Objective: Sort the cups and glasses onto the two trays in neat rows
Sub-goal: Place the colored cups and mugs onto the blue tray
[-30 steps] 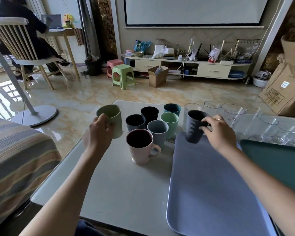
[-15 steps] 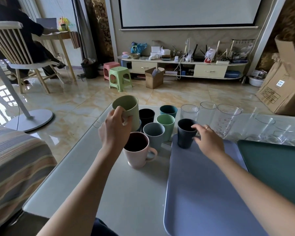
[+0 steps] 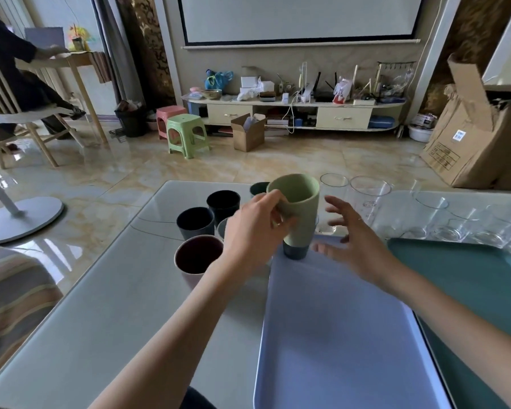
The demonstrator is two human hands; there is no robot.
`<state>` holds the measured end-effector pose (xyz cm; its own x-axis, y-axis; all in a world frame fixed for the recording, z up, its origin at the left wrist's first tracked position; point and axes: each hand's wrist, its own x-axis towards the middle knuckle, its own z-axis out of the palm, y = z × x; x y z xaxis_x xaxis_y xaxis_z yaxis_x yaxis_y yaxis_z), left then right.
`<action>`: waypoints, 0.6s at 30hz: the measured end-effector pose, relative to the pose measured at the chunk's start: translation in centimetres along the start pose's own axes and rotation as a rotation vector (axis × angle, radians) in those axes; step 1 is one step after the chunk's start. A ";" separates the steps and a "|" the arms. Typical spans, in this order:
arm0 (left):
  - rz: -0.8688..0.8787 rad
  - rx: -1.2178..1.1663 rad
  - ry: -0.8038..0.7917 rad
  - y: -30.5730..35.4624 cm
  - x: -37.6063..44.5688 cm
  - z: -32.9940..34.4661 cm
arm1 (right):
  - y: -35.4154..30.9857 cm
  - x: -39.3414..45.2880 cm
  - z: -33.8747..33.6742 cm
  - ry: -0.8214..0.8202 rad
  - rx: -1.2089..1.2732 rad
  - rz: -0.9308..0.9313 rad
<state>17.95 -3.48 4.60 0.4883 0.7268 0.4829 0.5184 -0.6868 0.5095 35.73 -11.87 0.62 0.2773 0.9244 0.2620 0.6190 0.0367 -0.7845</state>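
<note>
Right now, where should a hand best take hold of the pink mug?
Probably round the pink mug body from above-left: it stands upright, its near-left side is bare table, and the left hand hides its right side, handle included.

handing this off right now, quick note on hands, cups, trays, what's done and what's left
Left hand holds the green cup in the air above the lilac tray's far left corner.
Right hand is open, holding nothing.
Done: one dark cup stands on the lilac tray.
Left: set the green cup down, then the other cups from the table. All glasses are off the trays; the teal tray holds nothing.
</note>
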 end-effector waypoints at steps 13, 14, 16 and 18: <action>-0.078 0.049 -0.283 -2.7 -0.3 1.1 | 5.2 -2.5 3.8 0.042 0.288 0.135; -0.114 0.112 -0.211 -3.3 -0.3 0.8 | 5.3 -2.4 4.3 0.037 0.291 0.133; -0.150 0.256 -0.130 -4.6 -0.2 0.4 | 5.5 -2.0 5.1 0.013 0.288 0.141; -0.138 0.361 -0.161 -5.7 -0.4 0.6 | 5.8 -1.9 5.9 -0.012 0.274 0.155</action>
<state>15.21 0.18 1.10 0.4861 0.8225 0.2953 0.7854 -0.5594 0.2652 34.49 -11.20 -7.73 0.3430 0.9314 0.1218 0.3485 -0.0058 -0.9373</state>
